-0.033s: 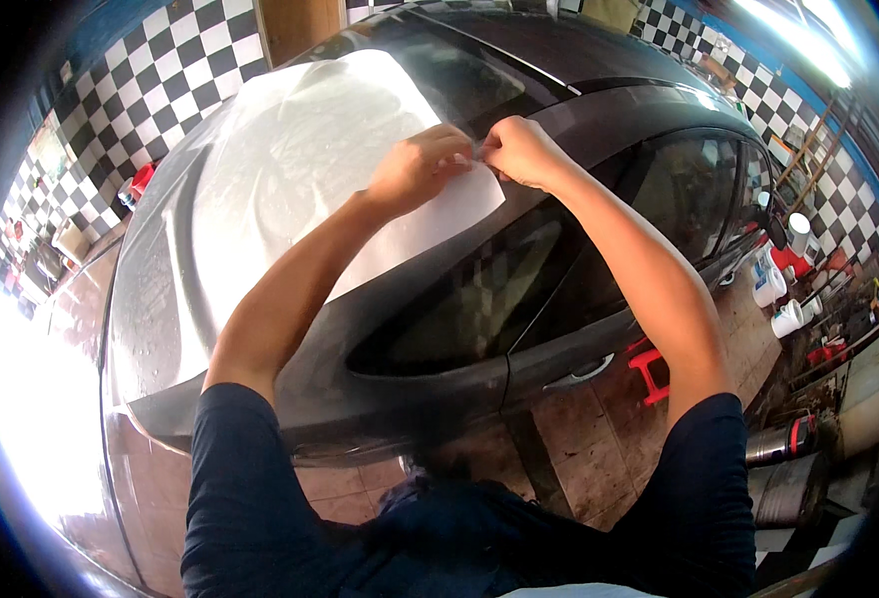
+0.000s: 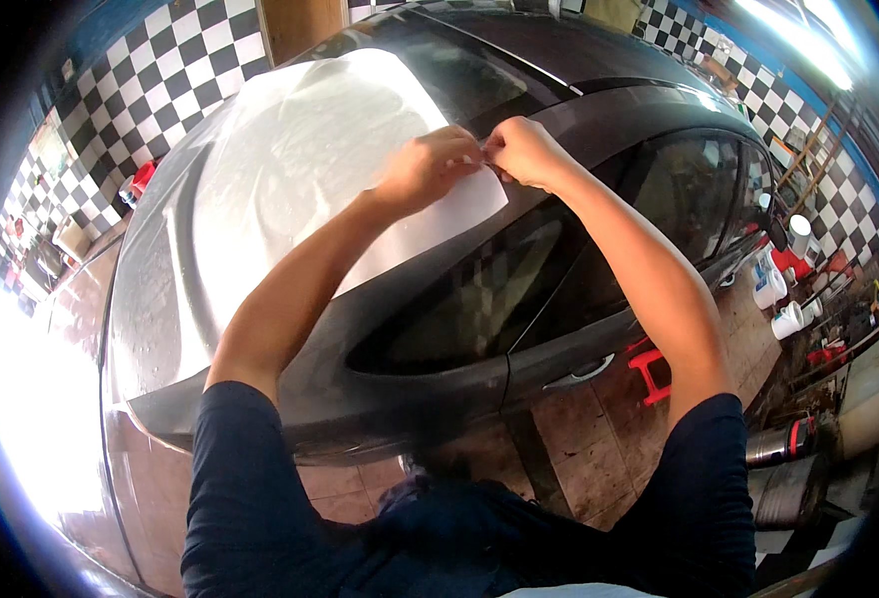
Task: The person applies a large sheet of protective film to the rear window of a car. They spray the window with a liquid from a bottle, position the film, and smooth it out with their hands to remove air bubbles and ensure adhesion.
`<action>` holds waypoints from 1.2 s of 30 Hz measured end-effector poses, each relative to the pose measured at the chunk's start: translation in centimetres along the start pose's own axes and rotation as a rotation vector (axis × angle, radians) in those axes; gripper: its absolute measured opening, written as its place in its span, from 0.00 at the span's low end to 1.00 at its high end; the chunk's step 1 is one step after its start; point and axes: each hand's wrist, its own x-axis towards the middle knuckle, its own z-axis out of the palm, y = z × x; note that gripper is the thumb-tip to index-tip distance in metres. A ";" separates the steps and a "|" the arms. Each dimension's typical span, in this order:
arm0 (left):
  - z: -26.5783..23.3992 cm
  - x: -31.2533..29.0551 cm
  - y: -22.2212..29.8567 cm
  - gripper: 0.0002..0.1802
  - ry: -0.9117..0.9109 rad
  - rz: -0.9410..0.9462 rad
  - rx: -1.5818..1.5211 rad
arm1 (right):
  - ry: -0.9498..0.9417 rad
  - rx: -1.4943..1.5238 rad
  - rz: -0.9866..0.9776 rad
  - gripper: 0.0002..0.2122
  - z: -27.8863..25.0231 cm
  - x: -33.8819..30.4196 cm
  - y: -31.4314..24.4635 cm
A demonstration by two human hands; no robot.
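Sheet (image 2: pixel 300 149) spreading white over the back of a dark grey car (image 2: pixel 360 409)

The white sheet is lying across the rear of the car, partly covering the rear window (image 2: pixel 479 88), and its near corner is ending just above the rear side window (image 2: pixel 479 289). Two bare hands are meeting at its right edge, close to that corner. The left hand (image 2: pixel 430 167) is reaching over the sheet with its fingers curling inward; what is sitting between them is too blurred to tell. The right hand (image 2: pixel 527 151) is facing it, drawing its fingertips narrowly together and pinching the sheet's edge. The fingertips of both are almost touching. The left forearm is crossing above the sheet, while the right one is passing in front of the car's side.

A door handle (image 2: pixel 581 375) is catching light lower down, and a red stool (image 2: pixel 649 375) is standing beside the car on the tiled floor (image 2: pixel 599 448). White buckets (image 2: pixel 769 289) are standing farther off to the right. Behind, a black-and-white checkered wall (image 2: pixel 175 70) is rising, and a bright lamp (image 2: pixel 808 45) is glowing at the upper right.
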 end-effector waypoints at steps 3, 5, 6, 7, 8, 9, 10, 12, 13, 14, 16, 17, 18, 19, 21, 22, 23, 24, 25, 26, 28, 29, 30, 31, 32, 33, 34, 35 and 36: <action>0.7 0.1 0.7 0.06 0.016 0.024 0.019 | -0.142 0.172 0.181 0.08 -0.4 -0.4 0.4; 0.5 -0.2 1.1 0.06 0.009 -0.016 0.003 | -0.143 0.238 0.199 0.07 -0.3 -1.3 0.0; 0.5 -0.3 1.1 0.06 0.003 -0.016 -0.004 | -0.156 0.249 0.205 0.07 -0.2 -1.7 -0.1; 0.4 -0.4 1.0 0.06 -0.003 -0.016 -0.009 | -0.169 0.261 0.210 0.06 -0.1 -2.0 -0.3; 0.2 -0.6 0.9 0.06 -0.009 -0.016 -0.015 | -0.162 0.216 0.197 0.06 -0.2 -2.2 -0.5; 0.0 -0.7 0.7 0.06 -0.022 -0.005 -0.011 | -0.153 0.169 0.186 0.06 -0.5 -2.4 -0.7; -0.4 -1.0 0.5 0.06 -0.035 0.005 -0.007 | -0.145 0.122 0.174 0.06 -0.6 -2.5 -0.7; -0.8 -1.2 0.8 0.06 -0.042 0.024 0.034 | -0.106 0.121 0.101 0.06 0.0 -2.4 0.2; -0.6 -1.1 1.4 0.06 -0.034 0.004 0.017 | -0.086 0.121 0.065 0.06 0.2 -2.3 0.6; -0.2 -0.7 2.0 0.06 -0.026 -0.016 0.000 | -0.085 0.135 0.090 0.07 0.1 -2.4 1.0; 0.3 -0.6 2.7 0.07 -0.023 -0.028 -0.009 | -0.100 0.163 0.128 0.07 0.1 -2.4 0.5; 0.8 -0.6 2.5 0.07 -0.033 -0.014 -0.009 | -0.119 0.203 0.152 0.07 0.3 -2.3 0.5; 1.1 -0.7 2.5 0.07 -0.044 0.005 -0.012 | -0.133 0.242 0.179 0.07 0.3 -2.3 0.7; 1.2 -0.8 2.4 0.07 -0.035 0.009 -0.004 | -0.148 0.280 0.206 0.07 0.3 -2.4 0.7; 1.4 -1.1 2.5 0.06 -0.020 0.018 0.009 | -0.145 0.298 0.212 0.07 0.4 -3.0 0.7; 1.4 -1.1 2.5 0.06 -0.028 0.015 0.001 | -0.144 0.307 0.216 0.07 0.5 -3.3 0.6; 1.2 -1.2 2.4 0.06 -0.037 0.012 -0.006 | -0.143 0.279 0.197 0.07 0.6 -3.3 0.8; 1.0 -1.2 2.4 0.06 -0.045 0.014 -0.015 | -0.138 0.249 0.178 0.07 0.5 -3.4 1.0; 0.7 -1.4 2.4 0.06 -0.062 -0.006 -0.004 | -0.134 0.219 0.159 0.07 0.5 -3.6 1.2; 0.3 -1.8 2.4 0.05 -0.079 -0.025 0.008 | -0.107 0.197 0.142 0.07 0.6 -3.7 1.3; -0.1 -2.3 2.5 0.05 -0.084 -0.045 0.020 | -0.058 0.159 0.106 0.08 0.9 -4.1 1.3; -0.1 -2.6 2.5 0.06 -0.071 -0.044 0.018 | -0.057 0.169 0.122 0.08 0.7 -4.2 1.2; -0.3 -2.8 2.7 0.06 -0.056 -0.046 0.018 | -0.061 0.179 0.135 0.08 0.7 -4.3 1.0; -0.1 -2.7 2.9 0.06 -0.036 -0.053 0.039 | -0.065 0.188 0.148 0.08 0.7 -4.3 0.8; 0.4 -2.4 3.2 0.07 -0.016 -0.059 0.059 | -0.101 0.261 0.202 0.08 0.7 -4.4 0.9; 0.7 -2.2 3.5 0.07 0.006 -0.065 0.080 | -0.139 0.332 0.255 0.08 0.5 -4.5 1.1; 0.8 -2.1 3.8 0.07 -0.002 -0.072 0.068 | -0.177 0.402 0.308 0.08 0.5 -4.6 1.1; 0.9 -2.1 4.0 0.07 -0.010 -0.078 0.055 | -0.201 0.414 0.295 0.08 0.6 -4.7 1.0; 1.1 -2.0 4.0 0.08 -0.020 -0.082 0.038 | -0.221 0.426 0.286 0.08 0.7 -5.0 1.0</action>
